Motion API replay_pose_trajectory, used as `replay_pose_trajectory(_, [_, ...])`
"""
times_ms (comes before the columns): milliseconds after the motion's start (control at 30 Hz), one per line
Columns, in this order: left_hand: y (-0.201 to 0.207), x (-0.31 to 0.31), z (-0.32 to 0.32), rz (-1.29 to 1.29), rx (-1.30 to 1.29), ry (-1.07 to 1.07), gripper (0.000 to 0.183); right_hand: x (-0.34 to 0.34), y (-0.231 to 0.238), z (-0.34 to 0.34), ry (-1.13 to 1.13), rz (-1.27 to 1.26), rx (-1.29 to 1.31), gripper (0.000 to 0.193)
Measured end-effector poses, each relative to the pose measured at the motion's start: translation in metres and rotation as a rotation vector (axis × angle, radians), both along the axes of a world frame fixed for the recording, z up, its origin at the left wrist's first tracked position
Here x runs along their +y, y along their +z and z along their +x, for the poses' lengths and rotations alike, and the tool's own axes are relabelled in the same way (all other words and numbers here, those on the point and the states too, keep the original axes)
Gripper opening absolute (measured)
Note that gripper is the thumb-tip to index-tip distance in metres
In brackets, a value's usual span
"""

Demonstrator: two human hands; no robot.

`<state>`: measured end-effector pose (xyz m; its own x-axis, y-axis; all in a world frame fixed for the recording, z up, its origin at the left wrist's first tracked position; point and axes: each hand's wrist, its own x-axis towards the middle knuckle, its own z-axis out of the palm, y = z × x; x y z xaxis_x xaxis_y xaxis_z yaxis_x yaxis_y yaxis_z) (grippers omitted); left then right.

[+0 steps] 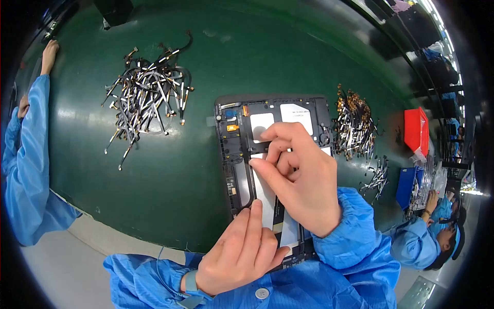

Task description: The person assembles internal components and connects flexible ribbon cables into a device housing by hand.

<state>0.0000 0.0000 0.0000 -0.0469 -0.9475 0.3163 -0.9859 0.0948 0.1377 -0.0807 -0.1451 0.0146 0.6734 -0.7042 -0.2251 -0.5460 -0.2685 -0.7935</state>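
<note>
An opened tablet (222,154) with a black frame lies in front of me, its battery panels and small circuit parts exposed. A thin black flex cable (251,177) runs lengthwise along its inside. My left hand (236,255) rests over the tablet's lower left part, fingers extended, two fingertips pressing at the cable's lower bend. Above the middle of the tablet is my right hand (306,172). Its thumb tip is at the cable, the index finger is bent and apart from the thumb, and the other fingers are curled. Nothing shows clearly between thumb and index.
Loose flex cables form a large pile (149,90) on the green table (190,206) at the left. Right of the tablet lie another cable pile (355,126) and a smaller one (378,177). Red (416,129) and blue bins (406,185) stand farther right. Co-workers' sleeves (31,154) show at both sides.
</note>
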Motion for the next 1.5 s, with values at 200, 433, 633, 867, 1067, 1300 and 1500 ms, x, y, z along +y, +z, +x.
replay_pose_trajectory(200, [-0.001,-0.001,-0.002,-0.014,0.012,0.006,0.043,0.018,0.002,-0.022,0.185,-0.506,-0.174,0.032])
replay_pose_trajectory(433, [0.004,0.003,-0.001,0.02,0.015,0.0,0.04,0.016,0.007,-0.013,0.337,-0.632,-0.017,0.036])
replay_pose_trajectory(633, [0.008,0.021,0.01,0.012,0.323,-0.052,0.042,0.023,0.03,-0.076,-0.042,-0.765,0.245,0.049])
replay_pose_trajectory(867, [-0.009,0.015,0.026,0.082,0.76,0.231,0.077,0.034,0.009,-0.115,0.013,-0.433,0.211,0.05])
replay_pose_trajectory(1067, [-0.004,-0.005,0.0,-0.18,1.322,0.249,0.079,0.039,0.02,-0.119,-0.211,0.092,-0.436,0.077])
replay_pose_trajectory(1300, [0.033,-0.05,0.068,-0.378,1.781,-0.031,0.061,-0.06,0.086,-0.083,-0.253,0.466,-0.777,0.079])
replay_pose_trajectory(1500, [0.041,-0.102,0.117,-0.271,2.619,-0.218,0.051,-0.244,0.035,-0.047,-0.515,0.099,-0.793,0.064])
